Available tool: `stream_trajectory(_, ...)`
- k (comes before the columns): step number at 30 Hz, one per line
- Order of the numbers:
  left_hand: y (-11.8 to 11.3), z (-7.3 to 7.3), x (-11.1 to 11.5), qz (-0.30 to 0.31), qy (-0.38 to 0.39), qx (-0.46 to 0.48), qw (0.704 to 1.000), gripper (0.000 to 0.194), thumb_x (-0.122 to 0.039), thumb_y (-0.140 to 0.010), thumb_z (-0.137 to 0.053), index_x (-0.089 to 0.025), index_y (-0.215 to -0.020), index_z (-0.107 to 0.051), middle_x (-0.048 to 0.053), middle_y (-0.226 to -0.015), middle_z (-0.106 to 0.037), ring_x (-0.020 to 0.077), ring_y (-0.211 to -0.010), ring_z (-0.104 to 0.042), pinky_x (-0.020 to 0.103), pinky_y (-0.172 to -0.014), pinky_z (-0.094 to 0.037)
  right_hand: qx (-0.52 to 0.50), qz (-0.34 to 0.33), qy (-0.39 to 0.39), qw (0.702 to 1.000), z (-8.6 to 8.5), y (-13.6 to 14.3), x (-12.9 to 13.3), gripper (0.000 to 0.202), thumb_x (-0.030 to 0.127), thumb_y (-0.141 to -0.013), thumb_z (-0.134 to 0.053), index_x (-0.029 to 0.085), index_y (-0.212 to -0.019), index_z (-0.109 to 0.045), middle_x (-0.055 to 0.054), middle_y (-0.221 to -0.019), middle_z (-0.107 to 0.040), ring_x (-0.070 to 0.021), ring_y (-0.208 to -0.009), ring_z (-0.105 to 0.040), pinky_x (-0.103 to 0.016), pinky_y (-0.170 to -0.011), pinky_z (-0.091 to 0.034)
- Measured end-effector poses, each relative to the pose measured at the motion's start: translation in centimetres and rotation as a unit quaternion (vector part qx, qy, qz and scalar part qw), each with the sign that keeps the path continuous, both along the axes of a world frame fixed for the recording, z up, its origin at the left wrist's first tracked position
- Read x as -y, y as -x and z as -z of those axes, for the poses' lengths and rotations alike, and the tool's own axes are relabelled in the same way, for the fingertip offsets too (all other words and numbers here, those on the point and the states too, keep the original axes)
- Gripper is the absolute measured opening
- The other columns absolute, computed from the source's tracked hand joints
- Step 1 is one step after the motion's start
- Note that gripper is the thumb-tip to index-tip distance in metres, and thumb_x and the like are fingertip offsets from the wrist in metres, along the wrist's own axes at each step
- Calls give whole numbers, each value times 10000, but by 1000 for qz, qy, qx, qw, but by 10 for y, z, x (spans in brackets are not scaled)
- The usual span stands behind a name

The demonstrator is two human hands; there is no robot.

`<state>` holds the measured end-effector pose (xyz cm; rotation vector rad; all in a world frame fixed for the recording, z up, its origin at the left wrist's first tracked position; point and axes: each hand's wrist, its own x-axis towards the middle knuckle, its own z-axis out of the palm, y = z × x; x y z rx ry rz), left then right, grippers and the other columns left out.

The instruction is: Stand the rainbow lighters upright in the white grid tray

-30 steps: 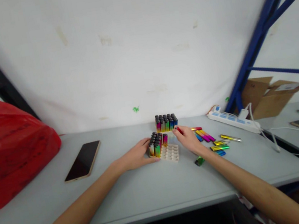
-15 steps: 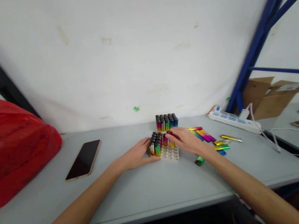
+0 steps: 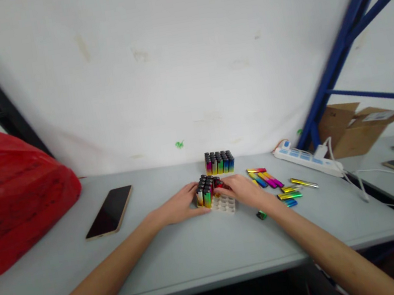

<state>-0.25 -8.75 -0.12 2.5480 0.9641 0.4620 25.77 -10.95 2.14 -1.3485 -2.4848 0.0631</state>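
A pale tray with round sockets lies on the table, its left part filled with upright colourful lighters with black tops. My left hand is wrapped round the left side of this tray, thumb at the front and fingers behind. Over the tray's right part, my right hand has its fingers closed on a red lighter beside the filled rows. Its fingertips are partly hidden. Behind stands another block of upright lighters. Loose lighters lie scattered to the right of my right hand.
On the left are a phone and a red plastic bag. A white power strip with cables lies at the back right, near a cardboard box and a blue metal frame. A white wall stands behind.
My right hand has moved slightly down, closer to the filled rows. My left hand stays at the tray. More of the loose lighters show on the right.
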Motion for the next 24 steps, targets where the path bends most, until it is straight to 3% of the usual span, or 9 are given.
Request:
stream_trajectory(4,1,0,0,5,7,-10,1000,801,-699,-866,-668,-182,-1464,-536,154,-1576,-469,352,-1468,-428,466,-1268,-303,4,25,8,1000,-2,0,5,405,536,-1027,-542,177,-897,-677,-90,-865,-728,-210,-754,-648,-283,-657,-383)
stream_trajectory(6,1,0,-1,6,5,-8,1000,802,-700,-867,-666,-185,-1467,-535,154,-1575,-471,350,-1465,-433,462,-1267,-308,-10,-3,16,1000,-4,-3,7,408,537,-1044,-499,188,-911,-664,-74,-855,-713,-205,-763,-635,-285,-679,-391)
stream_trajectory(9,1,0,-2,14,1,4,1000,802,-701,-866,-668,-206,-1481,-523,140,-1583,-468,338,-1472,-427,451,-1273,-302,-66,-50,17,996,-6,-16,4,332,377,-1093,-369,205,-1002,-638,-47,-892,-691,-189,-814,-621,-285,-750,-415)
stream_trajectory(12,1,1,-2,14,6,3,1000,807,-707,-864,-666,-211,-1485,-524,133,-1593,-458,336,-1478,-420,453,-1280,-290,-122,-44,6,992,-5,-36,-7,279,215,-1033,-344,204,-1032,-622,-31,-875,-676,-183,-803,-609,-290,-783,-424)
stream_trajectory(17,0,-1,-1,0,14,-14,1000,842,-720,-853,-663,-181,-1485,-521,156,-1604,-440,351,-1489,-407,466,-1285,-278,-138,30,-69,988,-4,-72,-27,258,196,-928,-353,213,-789,-569,-25,-717,-608,-185,-681,-543,-297,-721,-389)
stream_trajectory(24,0,-2,-1,-7,17,-11,1000,846,-744,-842,-649,-172,-1456,-541,170,-1596,-447,356,-1483,-416,473,-1283,-285,-172,169,-150,959,-21,-116,-33,257,211,-907,-347,207,-844,-596,0,-596,-528,-194,-589,-503,-311,-662,-353)
